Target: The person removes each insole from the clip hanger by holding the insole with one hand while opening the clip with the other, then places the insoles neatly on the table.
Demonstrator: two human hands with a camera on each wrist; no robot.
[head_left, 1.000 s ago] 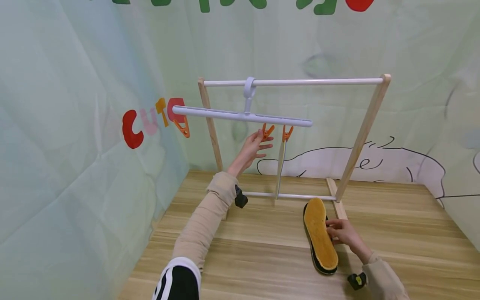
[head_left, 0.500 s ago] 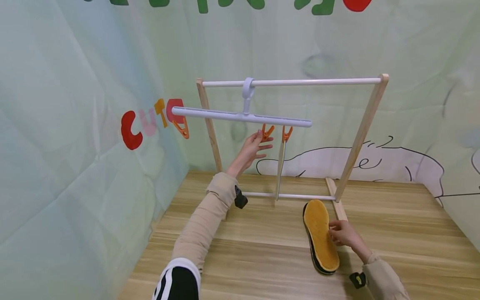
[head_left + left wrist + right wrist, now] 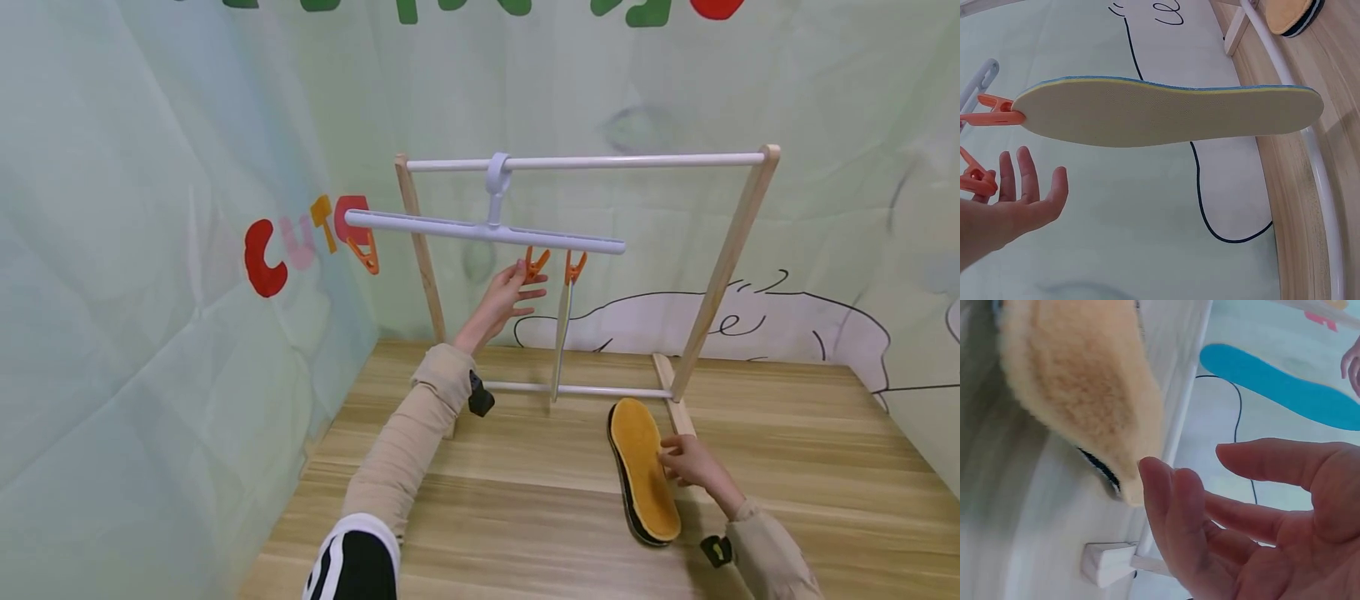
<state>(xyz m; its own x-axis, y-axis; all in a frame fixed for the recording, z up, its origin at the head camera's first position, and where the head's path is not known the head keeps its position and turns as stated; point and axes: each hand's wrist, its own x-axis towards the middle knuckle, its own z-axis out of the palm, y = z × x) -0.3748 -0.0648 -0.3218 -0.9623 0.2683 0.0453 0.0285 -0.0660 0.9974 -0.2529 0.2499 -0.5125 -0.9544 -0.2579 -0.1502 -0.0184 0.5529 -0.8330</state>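
Thick insole with a fuzzy tan top [image 3: 647, 467] and a black lower layer [image 3: 624, 487] lies on the wood-grain table [image 3: 525, 517], near right in the head view; whether the black part is a second insole, I cannot tell. By its right edge is the right hand [image 3: 693, 464], fingers loosely bent, not gripping it. Farther back, a pale lilac plastic hanger [image 3: 420, 224] hangs from a white rail [image 3: 637, 161]. The left hand [image 3: 504, 298] seems to pinch the middle orange plastic clip [image 3: 533, 267] between thumb and forefinger, other fingers spread. Right of it, a second orange clip [image 3: 574, 270] grips a thin cream insole [image 3: 563, 333] by one end. The far-left orange clip [image 3: 367, 257] carries nothing.

Left wrist view: the cream insole shows a blue-and-yellow edge; no insole sits in the clip at the left hand. I judge one insole hung, the fuzzy one left to do.

Right wrist view: the thumb stands apart from the curved fingers, whose tips are close to the fuzzy insole; contact is uncertain.
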